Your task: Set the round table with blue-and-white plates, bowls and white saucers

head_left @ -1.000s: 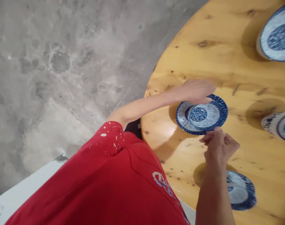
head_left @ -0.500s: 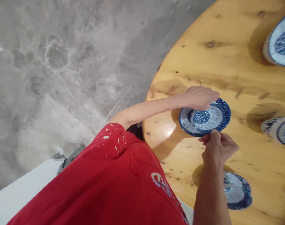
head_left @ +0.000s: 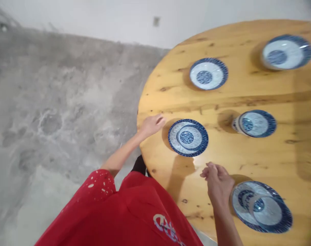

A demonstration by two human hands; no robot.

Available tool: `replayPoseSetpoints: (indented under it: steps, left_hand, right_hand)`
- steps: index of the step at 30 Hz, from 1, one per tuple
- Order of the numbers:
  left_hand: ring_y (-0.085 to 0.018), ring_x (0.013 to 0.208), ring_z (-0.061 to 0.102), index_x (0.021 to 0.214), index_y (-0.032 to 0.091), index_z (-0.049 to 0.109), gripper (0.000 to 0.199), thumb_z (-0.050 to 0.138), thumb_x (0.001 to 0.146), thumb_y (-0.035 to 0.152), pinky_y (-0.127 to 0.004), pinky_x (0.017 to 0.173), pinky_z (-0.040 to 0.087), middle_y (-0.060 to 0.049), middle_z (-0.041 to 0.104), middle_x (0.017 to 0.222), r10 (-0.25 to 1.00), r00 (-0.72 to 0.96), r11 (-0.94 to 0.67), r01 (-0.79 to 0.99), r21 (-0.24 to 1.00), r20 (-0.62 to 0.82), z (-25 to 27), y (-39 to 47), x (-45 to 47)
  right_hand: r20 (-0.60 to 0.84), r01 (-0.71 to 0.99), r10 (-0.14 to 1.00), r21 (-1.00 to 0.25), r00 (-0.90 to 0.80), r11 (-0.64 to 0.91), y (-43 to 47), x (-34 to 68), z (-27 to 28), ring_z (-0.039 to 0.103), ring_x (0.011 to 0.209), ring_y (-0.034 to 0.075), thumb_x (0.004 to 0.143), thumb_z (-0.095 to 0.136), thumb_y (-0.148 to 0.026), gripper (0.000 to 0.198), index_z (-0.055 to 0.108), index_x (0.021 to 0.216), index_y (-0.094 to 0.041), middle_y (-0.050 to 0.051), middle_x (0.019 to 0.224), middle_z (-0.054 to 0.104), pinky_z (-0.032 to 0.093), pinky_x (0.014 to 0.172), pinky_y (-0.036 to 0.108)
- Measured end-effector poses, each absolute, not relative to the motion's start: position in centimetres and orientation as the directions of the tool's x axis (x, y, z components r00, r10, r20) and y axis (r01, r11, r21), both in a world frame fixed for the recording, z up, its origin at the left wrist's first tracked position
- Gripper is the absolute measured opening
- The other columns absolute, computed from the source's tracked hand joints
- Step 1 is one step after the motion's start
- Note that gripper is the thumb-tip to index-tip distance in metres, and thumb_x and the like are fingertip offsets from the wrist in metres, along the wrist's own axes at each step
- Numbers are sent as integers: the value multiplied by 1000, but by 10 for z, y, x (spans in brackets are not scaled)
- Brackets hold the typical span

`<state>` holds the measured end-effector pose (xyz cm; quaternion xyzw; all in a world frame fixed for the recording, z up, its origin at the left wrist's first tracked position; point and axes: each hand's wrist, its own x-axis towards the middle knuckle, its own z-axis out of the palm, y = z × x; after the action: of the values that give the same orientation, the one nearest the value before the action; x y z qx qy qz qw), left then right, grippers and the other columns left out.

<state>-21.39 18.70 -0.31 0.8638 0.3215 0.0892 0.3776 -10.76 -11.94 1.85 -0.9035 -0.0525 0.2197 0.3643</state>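
Observation:
A small blue-and-white bowl [head_left: 187, 137] sits on a blue-rimmed plate [head_left: 171, 143] near the table's rounded left edge. Just left of this pair is my left hand [head_left: 152, 125], its fingers curled in and nothing visible in them. My right hand [head_left: 218, 179] hovers to the lower right of the pair, fingers loosely bent and apart, holding nothing. It is close to a second plate [head_left: 283, 220] that carries a small bowl [head_left: 264, 208]. Neither hand touches any dish.
Across the round wooden table [head_left: 160, 102] stand a patterned bowl [head_left: 204, 77], a larger bowl [head_left: 280, 56] and a stack of bowls [head_left: 257, 123]. Concrete floor [head_left: 68, 102] lies to the left, with a white wall [head_left: 106, 20] behind.
Both hands have let go of the bowl on the plate and drawn apart, left hand leftward, right hand downward. The view has shifted, showing more of the table.

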Motion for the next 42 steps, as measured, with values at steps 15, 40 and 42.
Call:
replayPoseSetpoints:
  steps: [15,40,42]
  left_hand:
    - [-13,55,52,72,20,55,26,40,85,39,-24,59,39,2,60,62,767,471,-35,710,704,-437,-30,88,-377]
    - [-13,59,58,81,21,60,28,40,86,39,-25,65,44,1,65,69,705,642,-209,594,777,-301,-8,86,-393]
    - [-13,60,59,81,21,60,29,39,85,40,-25,65,44,0,65,69,730,611,-188,610,770,-306,-6,111,-409]
  right_hand:
    - [-558,-386,304,-792,772,-473,-166,-216,-10,55,50,18,68,56,-67,47,59,77,-21,1,57,58,45,53,30]
    - [-546,-509,61,-811,836,-289,-206,-263,-18,57,51,18,65,68,-62,51,61,89,-18,0,60,61,45,49,29]
    - [-542,-508,67,-819,838,-268,-178,-264,-12,56,50,17,63,69,-62,52,61,90,-17,0,59,60,45,48,29]
